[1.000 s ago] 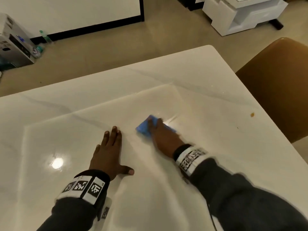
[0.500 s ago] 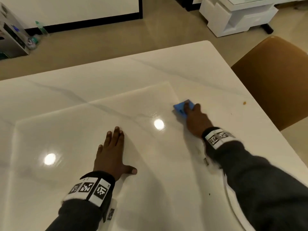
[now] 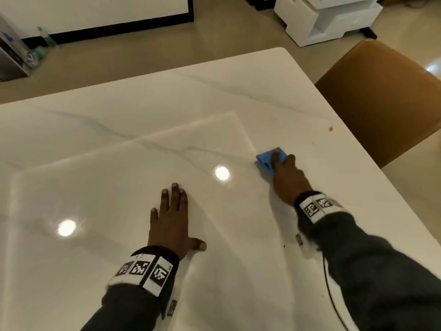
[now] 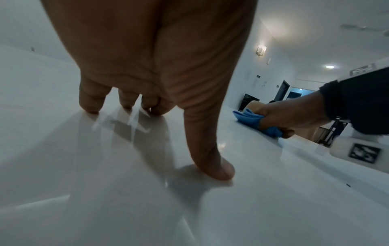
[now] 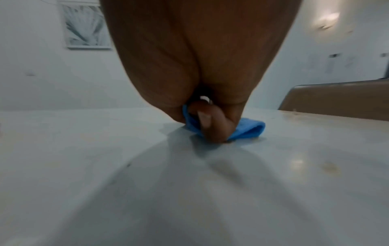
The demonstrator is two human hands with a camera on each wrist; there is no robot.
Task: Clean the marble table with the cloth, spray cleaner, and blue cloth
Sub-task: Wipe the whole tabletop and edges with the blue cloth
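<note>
Since half a second ago the right hand (image 3: 287, 177) has slid the blue cloth (image 3: 265, 160) rightward across the marble counter (image 3: 214, 91), its grip pinching the cloth, mostly hidden beneath; left hand (image 3: 170, 220) lies flat, fingers spread; brown chair (image 3: 386, 96) cut off at right; small crumb (image 3: 331, 128) nearby.

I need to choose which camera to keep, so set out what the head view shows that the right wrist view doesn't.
Only the head view shows the left hand flat on the table, a small brown spot near the far right edge, and the floor beyond.

Only the right wrist view shows the thumb tucked under the right hand, pinching the blue cloth, and a framed picture on the wall.

Both show the right hand pressing the cloth on the table beside the brown chair.
</note>
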